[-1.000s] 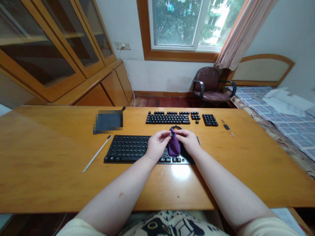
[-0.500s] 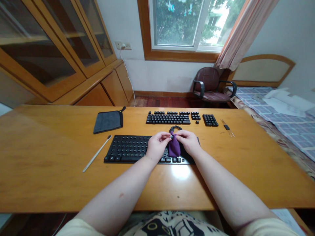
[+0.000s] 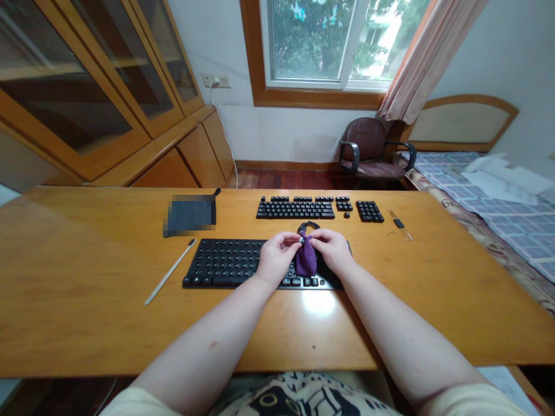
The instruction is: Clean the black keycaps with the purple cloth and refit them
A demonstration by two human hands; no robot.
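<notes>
Near edge: both forearms reach over the wooden bench to a stripped black keyboard base. Above its right part the left hand and right hand meet, each grip closed on a purple cloth and on a small keycap pinched at the cloth's top. The step in hand appears to be wiping a single keycap; the next move would call for turning the cap within the cloth without letting it slip. Left of the base lies a slim white brush. Farther off, removed keycaps stand in rows, a number block to their right. No brand, label or legend is legible anywhere.
</notes>
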